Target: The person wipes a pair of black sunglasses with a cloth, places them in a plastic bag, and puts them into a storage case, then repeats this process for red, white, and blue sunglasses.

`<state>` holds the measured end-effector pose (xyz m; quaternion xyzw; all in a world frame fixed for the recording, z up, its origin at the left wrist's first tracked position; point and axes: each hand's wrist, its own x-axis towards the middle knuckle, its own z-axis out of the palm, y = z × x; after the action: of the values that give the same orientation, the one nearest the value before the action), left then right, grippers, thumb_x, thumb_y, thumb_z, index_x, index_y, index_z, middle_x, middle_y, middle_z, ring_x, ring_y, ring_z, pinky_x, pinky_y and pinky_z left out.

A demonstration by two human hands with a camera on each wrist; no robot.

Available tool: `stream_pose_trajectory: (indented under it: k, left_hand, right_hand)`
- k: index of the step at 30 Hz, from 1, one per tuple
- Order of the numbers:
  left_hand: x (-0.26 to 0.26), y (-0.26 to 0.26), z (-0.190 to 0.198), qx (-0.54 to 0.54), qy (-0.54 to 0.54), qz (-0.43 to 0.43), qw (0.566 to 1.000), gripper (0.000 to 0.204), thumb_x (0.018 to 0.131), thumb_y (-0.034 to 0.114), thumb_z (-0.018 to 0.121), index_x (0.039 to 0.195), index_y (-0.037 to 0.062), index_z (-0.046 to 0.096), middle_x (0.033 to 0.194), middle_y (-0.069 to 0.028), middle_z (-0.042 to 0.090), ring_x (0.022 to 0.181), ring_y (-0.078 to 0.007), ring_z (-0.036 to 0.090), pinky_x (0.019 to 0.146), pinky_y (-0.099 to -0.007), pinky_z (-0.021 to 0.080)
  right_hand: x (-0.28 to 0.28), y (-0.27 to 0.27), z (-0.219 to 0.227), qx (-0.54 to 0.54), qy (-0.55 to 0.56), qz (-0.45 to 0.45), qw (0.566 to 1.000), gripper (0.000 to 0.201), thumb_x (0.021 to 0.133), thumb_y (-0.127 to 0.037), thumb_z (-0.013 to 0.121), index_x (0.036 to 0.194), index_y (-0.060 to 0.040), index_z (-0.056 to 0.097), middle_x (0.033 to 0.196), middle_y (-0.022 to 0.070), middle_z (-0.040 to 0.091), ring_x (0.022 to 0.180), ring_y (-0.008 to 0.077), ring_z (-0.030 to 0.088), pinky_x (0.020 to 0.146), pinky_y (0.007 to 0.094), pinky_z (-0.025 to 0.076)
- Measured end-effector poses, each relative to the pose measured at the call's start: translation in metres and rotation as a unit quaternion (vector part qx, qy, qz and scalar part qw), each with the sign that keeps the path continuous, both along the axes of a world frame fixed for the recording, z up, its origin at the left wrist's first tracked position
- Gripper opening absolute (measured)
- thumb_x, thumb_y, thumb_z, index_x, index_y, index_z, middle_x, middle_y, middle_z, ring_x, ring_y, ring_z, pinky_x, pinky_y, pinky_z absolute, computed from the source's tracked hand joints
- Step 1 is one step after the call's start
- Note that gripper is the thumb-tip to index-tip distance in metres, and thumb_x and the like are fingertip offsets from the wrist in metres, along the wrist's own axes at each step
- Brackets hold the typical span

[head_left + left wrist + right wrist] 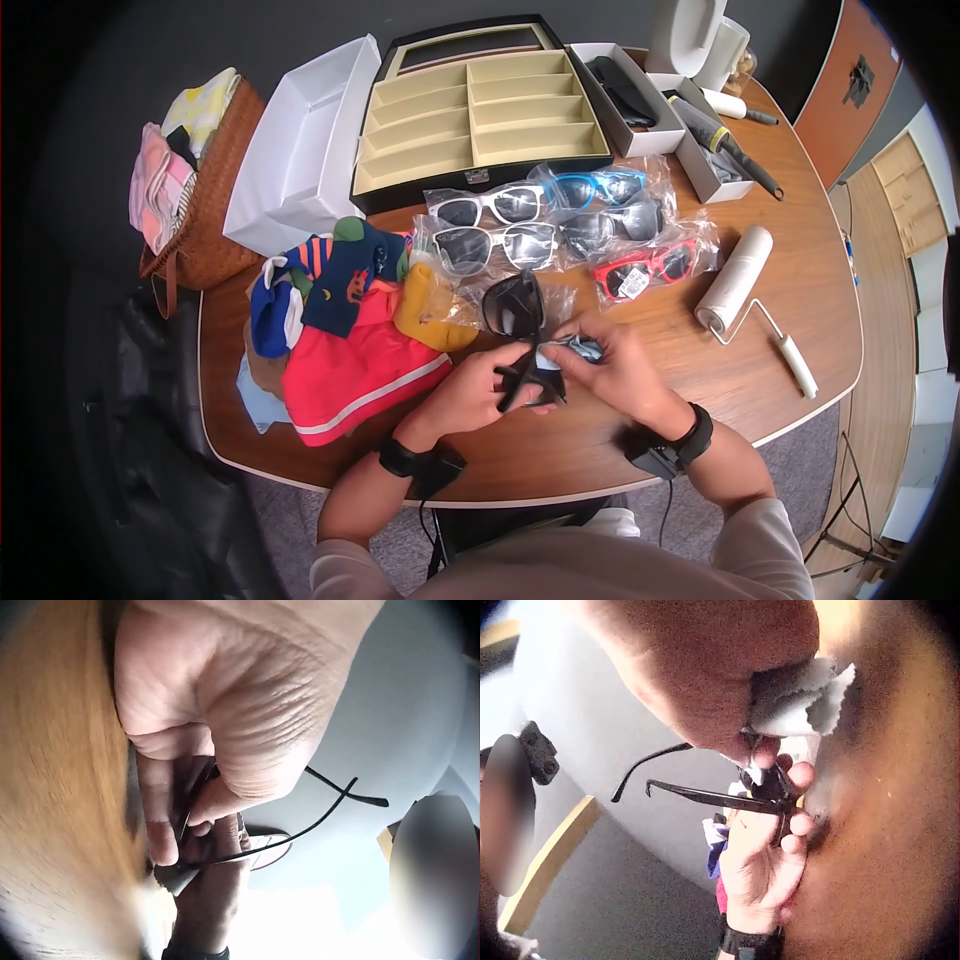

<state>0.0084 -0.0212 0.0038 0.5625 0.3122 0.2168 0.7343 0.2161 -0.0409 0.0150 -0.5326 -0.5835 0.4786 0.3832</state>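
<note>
Near the table's front edge, my left hand [475, 392] grips a pair of black sunglasses [712, 797] by the frame. Both temples are unfolded and point back toward my body, as the left wrist view also shows with one thin temple [319, 823]. My right hand [622, 372] pinches a light blue-grey cleaning cloth [802, 701] with a zigzag edge against a lens. Thumb and fingers hide part of that lens. Just beyond the hands, a second pair of dark sunglasses [512, 305] lies on clear plastic.
Bagged sunglasses, white [495, 247], blue [597, 187] and red [645, 268], lie ahead. Behind them stands a compartment case [480, 178]. Folded clothes [350, 375] lie left; a lint roller [738, 275] lies right. White boxes [300, 140], a woven basket [205, 190] and brushes line the back.
</note>
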Motion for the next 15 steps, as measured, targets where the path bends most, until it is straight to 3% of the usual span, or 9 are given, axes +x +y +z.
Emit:
stream_pose_trajectory:
  k: [3,6,7,10,12,13,15]
  left_hand:
    - [-0.002,0.001,-0.003,0.032,0.037,-0.052,0.997,0.021,0.093,0.004,0.062,0.112,-0.0019,0.056,0.099,-0.0081,0.071,0.089,-0.0112,0.067,0.078,-0.0279,0.052]
    - [-0.006,-0.001,-0.010,0.173,0.097,-0.055,0.979,0.016,0.092,0.003,0.062,0.104,-0.0034,0.055,0.089,-0.0135,0.069,0.082,-0.0145,0.067,0.073,-0.0300,0.051]
    - [-0.006,-0.002,-0.011,0.153,0.087,-0.048,0.983,0.017,0.090,0.005,0.064,0.102,-0.0035,0.054,0.084,-0.0181,0.065,0.073,-0.0195,0.065,0.067,-0.0338,0.049]
    - [-0.002,-0.006,-0.010,0.068,0.037,-0.010,0.997,0.018,0.090,0.005,0.064,0.102,-0.0043,0.054,0.083,-0.0183,0.064,0.073,-0.0196,0.066,0.066,-0.0337,0.049]
    - [-0.003,-0.002,-0.012,0.139,0.071,-0.033,0.987,0.016,0.092,0.002,0.060,0.105,-0.0051,0.054,0.087,-0.0155,0.067,0.082,-0.0181,0.068,0.070,-0.0320,0.052]
    - [-0.004,0.000,-0.012,0.174,0.088,-0.044,0.980,0.015,0.093,0.001,0.059,0.106,-0.0055,0.054,0.089,-0.0141,0.068,0.086,-0.0174,0.069,0.071,-0.0311,0.054]
    - [-0.003,0.000,-0.008,0.038,0.017,-0.033,0.999,0.017,0.095,0.000,0.057,0.111,-0.0055,0.054,0.095,-0.0119,0.069,0.093,-0.0175,0.069,0.078,-0.0305,0.055]
  right_hand:
    - [0.002,0.000,-0.005,0.048,-0.049,0.030,0.997,0.023,0.085,-0.018,0.075,0.089,0.0014,0.064,0.064,0.0126,0.063,0.056,0.0169,0.065,0.052,0.0296,0.048]
    - [0.001,-0.001,-0.004,0.047,-0.066,0.024,0.996,0.024,0.083,-0.019,0.077,0.090,0.0009,0.065,0.063,0.0136,0.062,0.055,0.0181,0.063,0.052,0.0305,0.047]
    - [0.000,-0.002,-0.005,0.060,-0.079,0.022,0.995,0.024,0.083,-0.019,0.077,0.090,0.0009,0.065,0.063,0.0137,0.062,0.054,0.0184,0.062,0.052,0.0307,0.047]
    - [-0.001,-0.002,-0.006,0.091,-0.094,0.027,0.991,0.022,0.084,-0.018,0.075,0.092,0.0008,0.066,0.062,0.0126,0.061,0.052,0.0176,0.059,0.051,0.0306,0.047]
    - [0.002,0.000,-0.009,0.103,-0.079,0.045,0.991,0.020,0.087,-0.018,0.072,0.093,0.0006,0.067,0.061,0.0095,0.061,0.052,0.0152,0.058,0.051,0.0294,0.047]
    - [0.002,-0.001,-0.008,0.044,-0.019,0.049,0.998,0.019,0.089,-0.018,0.070,0.093,0.0003,0.067,0.061,0.0074,0.061,0.051,0.0133,0.057,0.050,0.0284,0.046]
    - [0.002,-0.002,-0.001,-0.074,0.101,0.057,0.990,0.017,0.093,-0.017,0.066,0.094,-0.0004,0.067,0.061,0.0033,0.060,0.051,0.0096,0.055,0.047,0.0264,0.044]
